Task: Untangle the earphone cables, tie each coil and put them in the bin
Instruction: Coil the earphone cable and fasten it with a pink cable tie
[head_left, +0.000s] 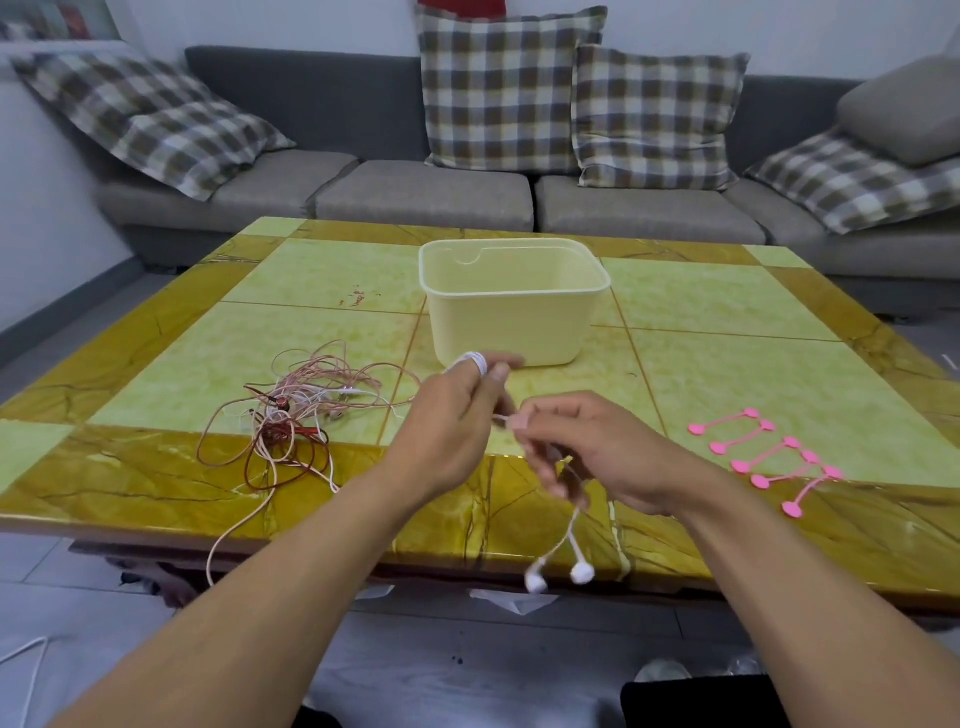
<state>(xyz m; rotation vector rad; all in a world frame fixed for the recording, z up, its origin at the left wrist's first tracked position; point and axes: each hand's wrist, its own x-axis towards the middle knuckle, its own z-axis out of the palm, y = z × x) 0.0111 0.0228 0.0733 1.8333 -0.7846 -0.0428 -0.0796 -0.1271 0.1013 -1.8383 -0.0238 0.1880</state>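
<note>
Two bare hands mid-frame over the desk edge. Left hand has white earphone cable wound in a coil round its raised fingers, thumb pressed against it. Right hand pinches the same cable between thumb and forefinger, other fingers loosely curled; cable tail drops below it with 2 white earbuds dangling at lower centre. One tangled heap of pink and red cables lies left of centre on the desk, some strands hanging off the near edge; number of sets in it not readable. One cream bin, upper centre, nothing visible inside. Five pink ties lie in a row at right, near the desk edge. Sofa behind with five checked cushions.
</note>
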